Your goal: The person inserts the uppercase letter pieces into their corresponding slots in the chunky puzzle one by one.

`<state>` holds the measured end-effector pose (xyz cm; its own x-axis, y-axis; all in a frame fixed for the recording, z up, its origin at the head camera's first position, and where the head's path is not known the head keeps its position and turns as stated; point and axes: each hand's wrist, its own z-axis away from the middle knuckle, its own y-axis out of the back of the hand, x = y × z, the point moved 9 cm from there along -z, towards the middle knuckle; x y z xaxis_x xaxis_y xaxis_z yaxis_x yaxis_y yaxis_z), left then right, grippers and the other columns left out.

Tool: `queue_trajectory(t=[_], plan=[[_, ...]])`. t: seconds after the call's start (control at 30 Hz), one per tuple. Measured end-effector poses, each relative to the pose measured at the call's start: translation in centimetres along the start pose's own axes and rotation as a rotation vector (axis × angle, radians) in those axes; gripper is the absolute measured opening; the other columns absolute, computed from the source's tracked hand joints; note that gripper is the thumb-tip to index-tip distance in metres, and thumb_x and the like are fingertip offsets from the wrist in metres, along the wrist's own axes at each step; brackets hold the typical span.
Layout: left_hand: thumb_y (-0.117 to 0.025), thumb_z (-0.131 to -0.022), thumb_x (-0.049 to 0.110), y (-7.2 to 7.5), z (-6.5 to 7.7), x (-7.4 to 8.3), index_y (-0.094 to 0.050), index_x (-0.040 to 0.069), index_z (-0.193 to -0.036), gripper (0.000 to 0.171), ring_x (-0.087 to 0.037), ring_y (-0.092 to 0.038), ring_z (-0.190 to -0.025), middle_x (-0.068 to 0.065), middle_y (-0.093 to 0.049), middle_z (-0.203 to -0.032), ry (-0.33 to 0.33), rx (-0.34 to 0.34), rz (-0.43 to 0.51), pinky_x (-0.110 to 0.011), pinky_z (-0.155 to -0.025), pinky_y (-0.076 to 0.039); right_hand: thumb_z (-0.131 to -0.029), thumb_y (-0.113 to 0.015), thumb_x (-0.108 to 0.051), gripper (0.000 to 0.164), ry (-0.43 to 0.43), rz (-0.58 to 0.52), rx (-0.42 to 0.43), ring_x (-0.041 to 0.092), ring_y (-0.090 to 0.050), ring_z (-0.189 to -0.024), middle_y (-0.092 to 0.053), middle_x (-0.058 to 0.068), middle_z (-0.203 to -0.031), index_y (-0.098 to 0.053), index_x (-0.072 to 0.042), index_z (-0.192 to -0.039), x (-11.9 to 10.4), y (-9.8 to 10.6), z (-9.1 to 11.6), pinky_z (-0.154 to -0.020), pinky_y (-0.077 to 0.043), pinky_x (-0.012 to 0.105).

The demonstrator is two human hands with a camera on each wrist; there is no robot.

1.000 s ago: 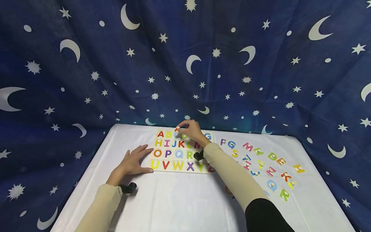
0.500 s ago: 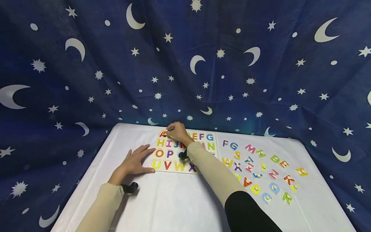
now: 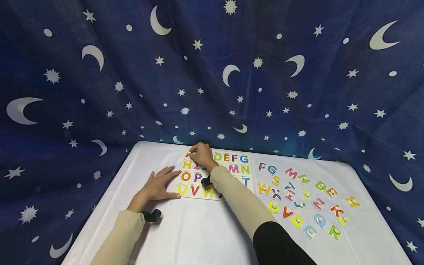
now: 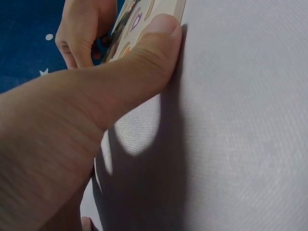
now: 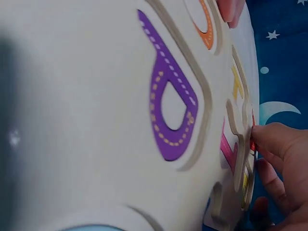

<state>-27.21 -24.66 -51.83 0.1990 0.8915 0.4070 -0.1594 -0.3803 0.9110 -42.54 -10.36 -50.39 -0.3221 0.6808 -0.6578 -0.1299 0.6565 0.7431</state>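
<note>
A pale alphabet puzzle board lies on the table, printed with rows of colourful letters in cut-out slots. My right hand pinches a red letter piece over the top-left corner of the board, at the slot of the red A. The fingers hide most of that piece, so I cannot tell which letter it is. My left hand lies spread along the board's left side, its fingertips and thumb right at the edge. In the right wrist view, a purple P slot is close by.
Several loose knobbed letter pieces lie right of the board, among them a red A, a yellow B, a blue C and a green R. A dark blue star-and-moon curtain hangs behind the white table.
My right hand has moved left along the top row, from above the C to the A slot, carrying the red letter piece down close to the board. My left hand stays at the edge.
</note>
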Motion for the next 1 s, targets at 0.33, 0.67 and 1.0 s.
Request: queue_trajectory(t=[0.33,0.67,1.0], plan=[[-0.087,-0.068,0.064,-0.4,0.3,0.1,-0.051,0.021,-0.152,0.101,-0.046,-0.027,-0.151,-0.017,-0.036,-0.163,0.005,0.003,0.016,-0.080,-0.114,-0.009,-0.092,-0.078,-0.025,0.011,-0.027,-0.020,-0.026,0.023,-0.053,-0.111,-0.066,0.000,-0.116,-0.082,-0.018,-0.099,0.3,-0.2,0.8,-0.101,-0.043,0.041],[-0.087,-0.070,0.063,-0.6,-0.1,0.8,-0.050,0.021,-0.153,0.100,-0.046,-0.026,-0.151,-0.017,-0.034,-0.164,-0.010,-0.014,0.022,-0.080,-0.115,-0.008,-0.096,-0.075,-0.027,0.021,0.008,-0.022,-0.034,0.021,-0.052,-0.105,-0.067,0.001,-0.114,-0.078,-0.016,-0.113,0.5,0.8,1.3,-0.094,-0.045,0.039],[-0.087,-0.070,0.062,-0.1,-0.1,0.2,-0.049,0.022,-0.153,0.100,-0.046,-0.025,-0.151,-0.017,-0.034,-0.164,-0.001,-0.009,0.011,-0.080,-0.114,-0.007,-0.098,-0.072,-0.023,0.029,0.147,-0.077,-0.082,0.026,-0.059,-0.110,-0.069,0.006,-0.117,-0.074,-0.008,-0.123,-0.4,4.8,2.4,-0.095,-0.051,0.038]])
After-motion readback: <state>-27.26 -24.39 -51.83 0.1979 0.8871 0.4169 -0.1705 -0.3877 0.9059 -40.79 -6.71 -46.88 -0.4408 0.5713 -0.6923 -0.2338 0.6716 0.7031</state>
